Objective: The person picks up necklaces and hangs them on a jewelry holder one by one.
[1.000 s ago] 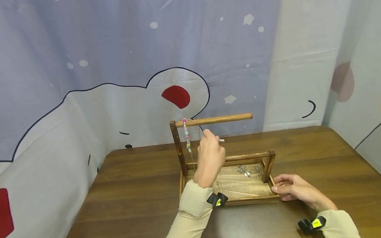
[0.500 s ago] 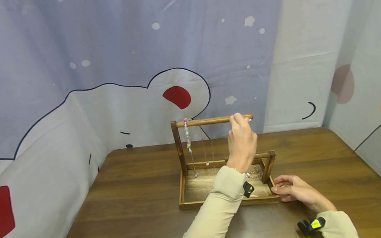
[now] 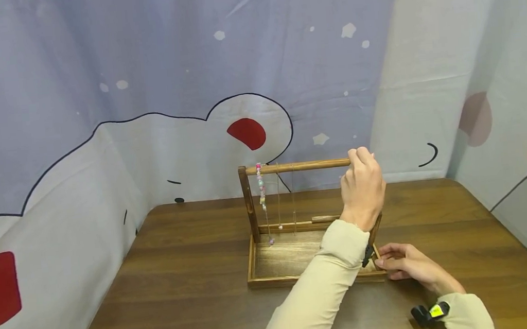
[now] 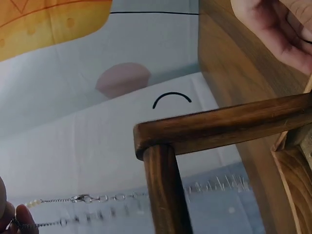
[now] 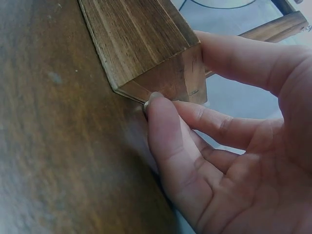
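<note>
My left hand (image 3: 363,187) is raised by the free right end of the upper bar (image 3: 310,165) of a wooden jewelry stand (image 3: 250,207). In the left wrist view its fingertips (image 4: 27,219) pinch a silver chain (image 4: 114,197) with small pale beads and a clasp; its strands hang past the short post (image 4: 219,122). My right hand (image 3: 413,266) holds the right end of the stand's tray (image 5: 141,48), its thumb on the lower corner. A pastel beaded strand (image 3: 261,185) and two thin chains (image 3: 278,199) hang from the upper bar.
The stand rests on a brown wooden table (image 3: 184,274). A lower bar (image 3: 325,219) runs along the stand's back. My left forearm (image 3: 319,284) hides part of the tray. A printed curtain (image 3: 188,155) stands behind the table.
My left hand has moved right along the upper bar and slightly up, from beside the thin chains to the bar's free end. My right hand stays at the tray.
</note>
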### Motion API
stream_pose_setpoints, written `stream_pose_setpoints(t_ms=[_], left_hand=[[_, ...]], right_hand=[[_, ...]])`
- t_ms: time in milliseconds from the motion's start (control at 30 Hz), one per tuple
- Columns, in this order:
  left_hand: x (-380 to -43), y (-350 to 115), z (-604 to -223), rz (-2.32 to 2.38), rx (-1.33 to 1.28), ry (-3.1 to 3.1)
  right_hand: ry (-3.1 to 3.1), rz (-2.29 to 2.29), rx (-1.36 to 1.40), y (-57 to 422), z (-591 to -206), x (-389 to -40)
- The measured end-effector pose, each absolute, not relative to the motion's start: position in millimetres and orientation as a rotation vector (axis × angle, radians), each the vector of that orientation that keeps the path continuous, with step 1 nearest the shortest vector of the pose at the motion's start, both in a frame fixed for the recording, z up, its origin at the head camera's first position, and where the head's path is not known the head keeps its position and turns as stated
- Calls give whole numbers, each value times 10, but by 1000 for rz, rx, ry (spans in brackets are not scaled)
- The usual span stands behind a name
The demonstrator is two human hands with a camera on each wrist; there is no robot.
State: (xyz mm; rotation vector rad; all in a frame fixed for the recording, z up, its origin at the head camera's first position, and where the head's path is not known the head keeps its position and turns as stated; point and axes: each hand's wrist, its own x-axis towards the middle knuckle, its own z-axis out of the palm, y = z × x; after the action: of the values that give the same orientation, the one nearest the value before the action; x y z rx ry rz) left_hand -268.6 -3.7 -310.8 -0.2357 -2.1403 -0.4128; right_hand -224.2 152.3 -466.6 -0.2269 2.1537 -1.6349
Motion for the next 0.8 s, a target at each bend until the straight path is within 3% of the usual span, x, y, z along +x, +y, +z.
stream_pose_setpoints(t_ms=[800], left_hand=[[-2895, -343, -3198, -562, -161, -2056]], right_hand=[[2148, -1663, -226, 1518, -4665, -2238]])
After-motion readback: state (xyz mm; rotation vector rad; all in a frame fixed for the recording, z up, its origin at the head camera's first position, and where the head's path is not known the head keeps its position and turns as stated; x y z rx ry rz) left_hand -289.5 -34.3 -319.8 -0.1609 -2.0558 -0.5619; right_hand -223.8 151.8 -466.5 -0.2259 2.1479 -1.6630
